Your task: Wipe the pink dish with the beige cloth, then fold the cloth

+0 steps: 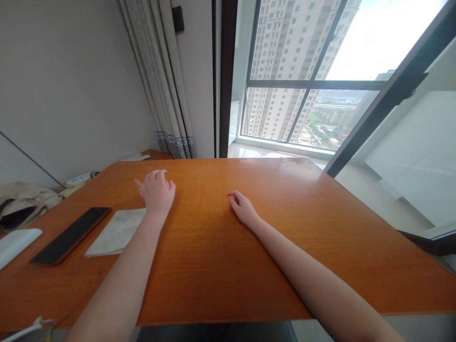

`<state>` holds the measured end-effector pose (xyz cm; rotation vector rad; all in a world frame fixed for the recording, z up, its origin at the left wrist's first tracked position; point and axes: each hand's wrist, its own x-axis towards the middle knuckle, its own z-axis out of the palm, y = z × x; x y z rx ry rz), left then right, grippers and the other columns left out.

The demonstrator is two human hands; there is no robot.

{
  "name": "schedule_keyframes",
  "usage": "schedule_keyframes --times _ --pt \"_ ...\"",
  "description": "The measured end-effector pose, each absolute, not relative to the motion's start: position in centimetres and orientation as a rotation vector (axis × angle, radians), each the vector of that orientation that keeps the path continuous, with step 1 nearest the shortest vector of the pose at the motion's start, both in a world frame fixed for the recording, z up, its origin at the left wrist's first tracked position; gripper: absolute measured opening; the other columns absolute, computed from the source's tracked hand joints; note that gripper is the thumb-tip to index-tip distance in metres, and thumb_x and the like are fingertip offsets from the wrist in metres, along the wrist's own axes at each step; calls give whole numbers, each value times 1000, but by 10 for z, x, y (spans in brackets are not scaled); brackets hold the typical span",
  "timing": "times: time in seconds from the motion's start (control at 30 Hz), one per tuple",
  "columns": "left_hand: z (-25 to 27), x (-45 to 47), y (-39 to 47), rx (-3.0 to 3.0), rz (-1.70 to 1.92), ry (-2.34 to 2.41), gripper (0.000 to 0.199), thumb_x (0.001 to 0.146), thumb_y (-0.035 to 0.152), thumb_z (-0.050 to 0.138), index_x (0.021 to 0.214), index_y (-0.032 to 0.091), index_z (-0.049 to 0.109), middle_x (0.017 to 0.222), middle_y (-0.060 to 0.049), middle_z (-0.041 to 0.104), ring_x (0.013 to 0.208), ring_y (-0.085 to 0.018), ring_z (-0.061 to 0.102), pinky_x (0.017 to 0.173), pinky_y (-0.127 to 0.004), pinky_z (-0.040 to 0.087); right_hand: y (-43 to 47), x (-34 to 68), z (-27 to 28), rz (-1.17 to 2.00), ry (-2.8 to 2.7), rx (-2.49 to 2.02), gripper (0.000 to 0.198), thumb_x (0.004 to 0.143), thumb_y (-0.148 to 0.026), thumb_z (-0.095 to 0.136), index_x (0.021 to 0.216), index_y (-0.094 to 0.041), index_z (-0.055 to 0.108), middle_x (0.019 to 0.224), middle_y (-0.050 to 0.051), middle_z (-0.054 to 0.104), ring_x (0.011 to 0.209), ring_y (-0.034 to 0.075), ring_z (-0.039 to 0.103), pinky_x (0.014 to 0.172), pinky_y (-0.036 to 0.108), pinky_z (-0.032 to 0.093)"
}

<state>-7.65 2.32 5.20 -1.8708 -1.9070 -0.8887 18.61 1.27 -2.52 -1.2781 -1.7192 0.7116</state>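
Resting both forearms on the orange wooden table (320, 228), you hold nothing. Your left hand (156, 192) hovers palm down, fingers loosely spread, just above the far corner of the pale folded cloth (116, 232). Left of the cloth lies a dark phone (71, 235), face up. Your right hand (242, 208) sits on bare wood, fingers curled under, empty. Beyond: curtain (164, 80), window (313, 76).

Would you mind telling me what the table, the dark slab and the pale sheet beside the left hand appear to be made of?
Table: probably wood or wood veneer, orange-brown, faint grain, satin sheen near the window. Dark slab: looks like a phone, glossy glass face. Pale sheet: matte, possibly cloth or paper; cannot tell which. The left hand is right by its corner.
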Motion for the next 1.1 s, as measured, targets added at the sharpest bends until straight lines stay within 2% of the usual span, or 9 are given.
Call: schedule_keyframes --times 0.1,0.23,0.37,0.53,0.77,0.87,0.97,1.1 --pt "38 -99 28 -1798 -805 -2204 42 85 35 45 119 11 46 117 -20 55 117 -36 41 94 -67 25 12 186 -25 706 -1742 -1277 21 83 -32 41 93 -21 56 65 -3 50 62 14 49 61 26 38" --pt "20 -107 38 -1816 -618 -2389 32 83 39 48 98 13 59 108 -19 59 120 -37 37 96 -65 25 14 187 -27 715 -1736 -1282 21 83 -33 42 91 -21 56 64 -3 50 60 14 48 61 27 37" --pt "17 -107 44 -1855 -569 -2367 26 82 31 49 96 13 61 106 -20 58 113 -37 44 96 -68 23 15 189 -28 738 -1712 -1280 22 83 -35 42 91 -21 57 66 -2 52 63 15 51 63 28 39" --pt "29 -82 38 -1972 -725 -2113 15 78 21 49 89 15 59 104 -16 59 108 -33 48 98 -68 22 15 188 -26 778 -1665 -1278 23 83 -36 42 91 -21 56 66 -2 54 64 16 53 65 29 41" --pt "40 -12 8 -2495 -834 -1639 15 81 32 52 83 17 55 104 -12 59 106 -27 49 103 -55 26 21 190 -28 862 -1454 -1199 32 84 -46 39 98 -21 52 66 -2 54 65 17 55 67 31 44" --pt "31 12 -7 -2717 -776 -1496 16 82 33 52 85 17 55 104 -10 60 105 -25 50 104 -55 23 23 193 -27 869 -1306 -1177 37 83 -51 39 98 -21 53 79 2 59 77 19 58 71 32 47" --pt "20 26 -16 -2831 -714 -1356 15 83 31 52 86 18 55 102 -8 60 106 -24 49 107 -56 17 21 193 -23 852 -1266 -1138 36 82 -51 42 96 -21 56 97 5 62 96 21 57 82 34 46" --pt "13 32 -21 -2827 -684 -1241 18 84 32 50 92 17 56 106 -9 59 109 -23 48 110 -54 12 16 190 -19 835 -1376 -1088 32 81 -44 48 100 -21 58 104 5 63 101 20 56 94 35 41"
